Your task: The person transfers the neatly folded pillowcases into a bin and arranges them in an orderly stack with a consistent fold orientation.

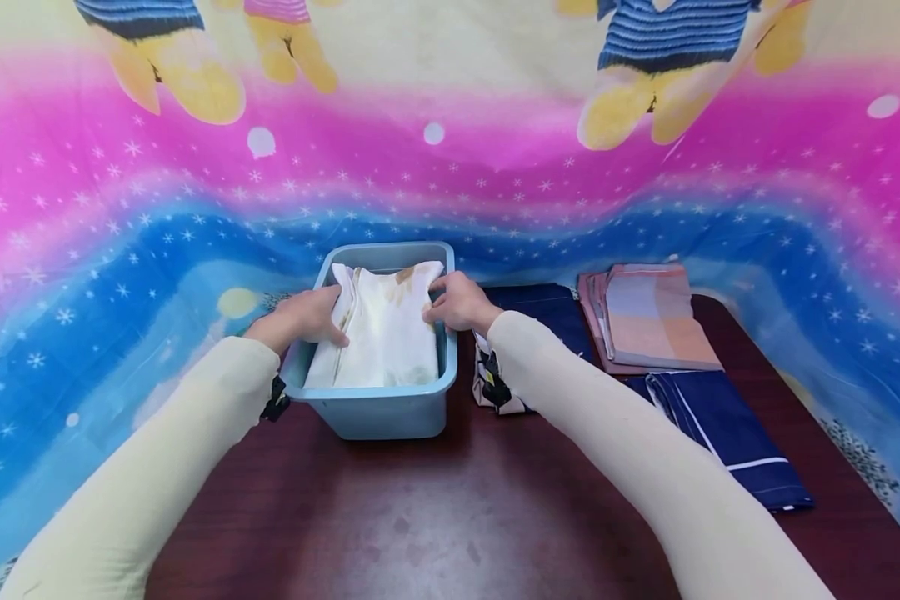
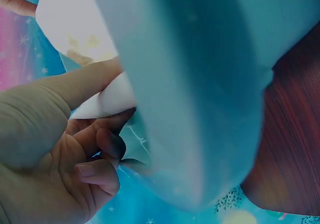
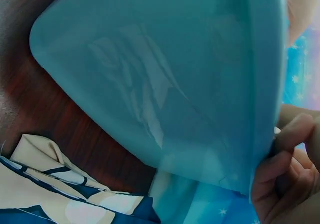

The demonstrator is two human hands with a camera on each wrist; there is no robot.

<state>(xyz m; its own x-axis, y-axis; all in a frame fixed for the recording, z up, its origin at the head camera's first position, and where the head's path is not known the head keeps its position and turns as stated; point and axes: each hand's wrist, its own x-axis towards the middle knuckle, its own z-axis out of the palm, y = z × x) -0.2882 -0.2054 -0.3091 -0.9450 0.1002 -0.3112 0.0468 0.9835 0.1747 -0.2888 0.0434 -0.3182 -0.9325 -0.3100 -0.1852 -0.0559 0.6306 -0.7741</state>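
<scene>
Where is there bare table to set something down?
Largest bare patch: the dark red wood-grained table before the light-blue plastic bin, between cream sleeves. A narrow strip separates bin from beige-and-navy patterned cloth. Crowded: right side, with folded pink-orange cloth and white-striped navy cloth; bin, mostly filled by folded white cloth.

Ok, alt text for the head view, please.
Left hand and right hand hold a folded white cloth by its sides in a blue bin on a dark table. To the right lie folded navy and pink cloths; a colourful backdrop hangs behind.
</scene>
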